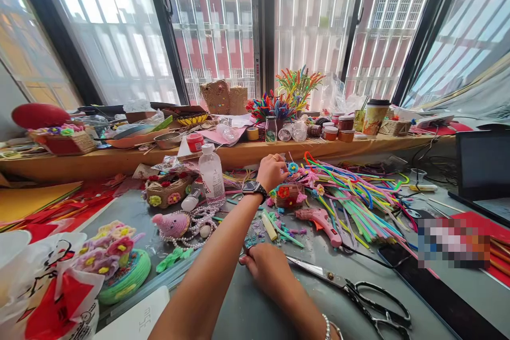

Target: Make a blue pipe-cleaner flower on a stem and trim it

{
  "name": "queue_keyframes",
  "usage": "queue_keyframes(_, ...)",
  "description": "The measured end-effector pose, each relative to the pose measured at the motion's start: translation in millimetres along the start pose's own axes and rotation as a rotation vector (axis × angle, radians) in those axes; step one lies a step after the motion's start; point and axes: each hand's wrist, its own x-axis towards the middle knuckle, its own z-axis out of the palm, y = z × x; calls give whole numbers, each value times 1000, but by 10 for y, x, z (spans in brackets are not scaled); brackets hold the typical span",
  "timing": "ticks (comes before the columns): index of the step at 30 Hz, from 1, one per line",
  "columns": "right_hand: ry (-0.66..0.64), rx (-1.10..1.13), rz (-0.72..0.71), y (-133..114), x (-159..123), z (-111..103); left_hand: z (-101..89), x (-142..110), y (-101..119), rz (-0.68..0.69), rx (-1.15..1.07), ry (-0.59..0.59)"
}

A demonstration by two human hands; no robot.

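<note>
My left hand (273,172), with a ring and a smartwatch at the wrist, reaches forward above a small woven basket (289,196) trimmed with felt-like flowers. Its fingers are curled, and whatever is in them is hidden. Nearer to me, my right hand (265,264) is closed low over the table, thumb and fingers pinched round a small dark bit I cannot make out. Large black-handled scissors (338,279) lie open just right of it. Ahead are a glue stick (269,225), green fuzzy stem pieces (287,235) and a pink glue gun (319,222).
Many pipe cleaners (354,196) spread at the right, near a laptop (484,170). At the left stand a bottle (212,175), a pink crocheted toy (172,224), bead strings and a flower pot (127,276). Jars and cups line the window ledge (239,156).
</note>
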Motion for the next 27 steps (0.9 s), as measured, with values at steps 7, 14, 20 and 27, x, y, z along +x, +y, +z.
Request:
queue_keyframes(7, -31, 16, 7, -5, 5, -9, -79, 76, 12, -55, -49, 44)
queue_keyframes(14, -35, 41, 2, -8, 4, 6, -148, 152, -15, -162, -100, 99)
queue_keyframes(20, -41, 36, 8, -3, 5, 6, -136, 215, -9, -302, -130, 159)
queue_keyframes(27, -34, 10, 5, -12, -1, -3, -60, 201, 26, -360, -141, 141)
